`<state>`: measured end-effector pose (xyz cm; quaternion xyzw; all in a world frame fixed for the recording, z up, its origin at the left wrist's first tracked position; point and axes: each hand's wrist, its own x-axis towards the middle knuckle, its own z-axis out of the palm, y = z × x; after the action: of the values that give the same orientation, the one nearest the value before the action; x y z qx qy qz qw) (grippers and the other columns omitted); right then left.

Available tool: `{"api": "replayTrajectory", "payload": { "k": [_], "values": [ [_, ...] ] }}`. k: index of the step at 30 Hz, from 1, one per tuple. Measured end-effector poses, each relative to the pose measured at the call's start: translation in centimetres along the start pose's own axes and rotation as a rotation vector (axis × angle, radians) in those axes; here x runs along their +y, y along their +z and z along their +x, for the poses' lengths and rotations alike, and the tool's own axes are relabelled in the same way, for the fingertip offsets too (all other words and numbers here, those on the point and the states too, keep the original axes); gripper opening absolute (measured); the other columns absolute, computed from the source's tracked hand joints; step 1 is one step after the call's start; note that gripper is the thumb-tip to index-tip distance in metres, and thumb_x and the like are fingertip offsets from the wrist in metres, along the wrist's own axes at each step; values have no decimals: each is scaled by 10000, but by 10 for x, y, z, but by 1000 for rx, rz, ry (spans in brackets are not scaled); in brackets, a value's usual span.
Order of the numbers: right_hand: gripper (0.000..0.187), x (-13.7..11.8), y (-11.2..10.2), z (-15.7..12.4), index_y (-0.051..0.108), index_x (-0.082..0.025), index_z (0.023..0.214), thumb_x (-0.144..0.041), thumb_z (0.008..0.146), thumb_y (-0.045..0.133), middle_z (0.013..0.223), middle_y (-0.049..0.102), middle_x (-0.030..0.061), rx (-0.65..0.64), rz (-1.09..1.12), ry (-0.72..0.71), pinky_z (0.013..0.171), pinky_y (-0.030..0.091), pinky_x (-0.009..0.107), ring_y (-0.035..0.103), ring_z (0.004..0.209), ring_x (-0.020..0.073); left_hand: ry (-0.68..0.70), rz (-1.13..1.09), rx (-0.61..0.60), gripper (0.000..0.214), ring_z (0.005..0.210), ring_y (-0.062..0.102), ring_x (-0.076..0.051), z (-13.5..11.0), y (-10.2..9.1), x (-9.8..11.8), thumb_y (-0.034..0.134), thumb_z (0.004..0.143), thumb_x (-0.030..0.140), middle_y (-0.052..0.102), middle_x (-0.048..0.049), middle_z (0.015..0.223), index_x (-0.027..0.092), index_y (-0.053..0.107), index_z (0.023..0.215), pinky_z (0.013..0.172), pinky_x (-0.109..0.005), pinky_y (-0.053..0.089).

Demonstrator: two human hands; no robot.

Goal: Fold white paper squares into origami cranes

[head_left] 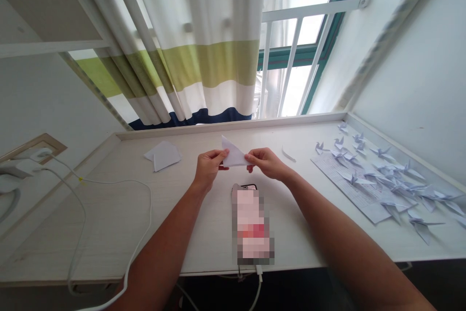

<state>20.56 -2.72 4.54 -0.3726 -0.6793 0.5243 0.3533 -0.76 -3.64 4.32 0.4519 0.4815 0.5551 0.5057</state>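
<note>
Between my two hands is a white sheet of paper (235, 154), folded into a triangle with its point up at the left. My left hand (210, 165) pinches its left side, thumb in front and fingers behind. At the right corner, my right hand (265, 161) grips the paper between thumb and fingers. The paper is held up above the desk, beyond a phone (251, 223) whose screen is blurred out. Off to the left lies a small stack of white paper pieces (165, 155).
Several folded paper cranes (382, 172) crowd the desk's right side, some on a written sheet (338, 185). A thin paper strip (289, 154) lies beyond my right hand. A white cable (150, 204) runs down the left from a wall socket (43, 153). Curtains (211, 63) hang behind the desk.
</note>
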Motion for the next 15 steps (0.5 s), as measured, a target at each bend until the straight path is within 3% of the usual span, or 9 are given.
{"api": "replayTrajectory", "payload": {
  "k": [7,11,15],
  "values": [
    [488,3,-10,-1,707,-137,753,-618,833,688,690,706,65,-42,106,53,772,499,342,641,685,177,-16,-14,18,425,616,612,-131,2,0,-6,862,625,520,676,-40,695,125,758,741,509,-254,576],
    [561,2,-13,-1,734,-115,804,-662,861,623,748,729,100,-54,159,57,819,524,384,668,709,196,-1,-13,36,456,622,607,-129,5,-2,-9,864,611,539,668,-37,693,121,763,762,499,-249,577],
    [538,3,-13,-1,738,-123,795,-646,861,632,774,743,100,-60,121,37,802,527,364,674,718,189,25,-18,46,512,644,626,-141,6,-2,-11,856,604,582,687,-47,729,120,770,806,508,-260,586]
  ]
}}
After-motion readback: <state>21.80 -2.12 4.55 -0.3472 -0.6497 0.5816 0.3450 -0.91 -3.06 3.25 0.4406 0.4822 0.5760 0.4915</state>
